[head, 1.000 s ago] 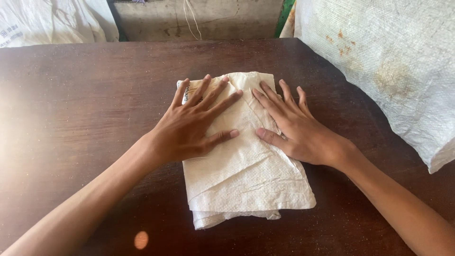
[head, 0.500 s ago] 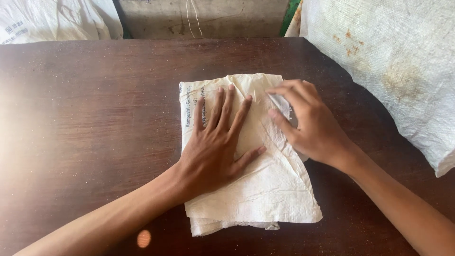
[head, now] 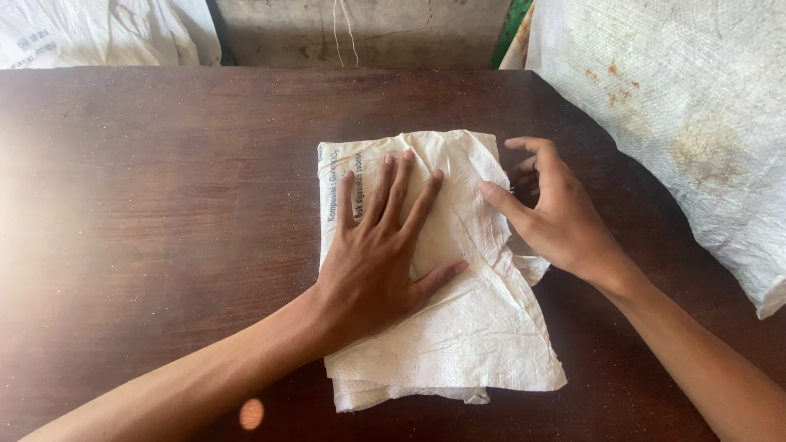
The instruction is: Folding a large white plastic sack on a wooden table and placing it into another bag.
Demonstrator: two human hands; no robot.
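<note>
Both hands are on the folded, cream-white woven plastic sack (head: 442,270) that lies in the middle of the dark brown wooden counter (head: 155,205). Nearest me, my left hand (head: 381,254) lies flat on top of it, palm down and fingers spread, pinning the layers; it holds nothing, only presses. A second ago both palms were splayed side by side on the fabric, and half a second ago the left had already slid toward the centre. My right hand (head: 557,217) has since come off the top and moved to the sack's right edge, where it now curls, thumb resting on the upper layer and fingers bent down beside the fold; whether they actually pinch a flap I cannot tell, as they are partly hidden. So the smoothing looks over, and I judge the right edge is being taken up while the left keeps the bundle from shifting. The near corners of the sack splay out loosely. Farther off to the right, a large stained white woven sack (head: 679,115) overhangs the counter, and another white sack (head: 98,33) sits beyond the far left edge.
</note>
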